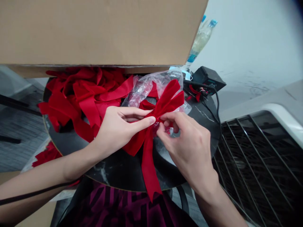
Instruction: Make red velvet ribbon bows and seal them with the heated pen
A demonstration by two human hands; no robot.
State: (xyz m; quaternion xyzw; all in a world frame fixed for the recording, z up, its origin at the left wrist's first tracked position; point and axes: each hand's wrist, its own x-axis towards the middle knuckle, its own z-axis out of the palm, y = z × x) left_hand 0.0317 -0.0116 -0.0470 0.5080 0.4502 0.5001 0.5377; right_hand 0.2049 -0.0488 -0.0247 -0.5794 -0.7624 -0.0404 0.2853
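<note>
from the head view, the left hand (pixel 115 129) presses its nearly closed fingers against the knot of a red velvet bow (pixel 167 102), while the right hand (pixel 187 145) pinches it tightly. the bow sits above a round dark bench (pixel 123 170), beside a clear plastic bag (pixel 151 88) and a heap of red ribbon (pixel 80 91). a slackened pinch could let the loops slip; the bow looks full, one long tail hanging past the bench edge.

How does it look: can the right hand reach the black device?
Probably yes: the right hand is close, and only a thin cable lies between it and the black device, beside the red ribbon bow.
</note>
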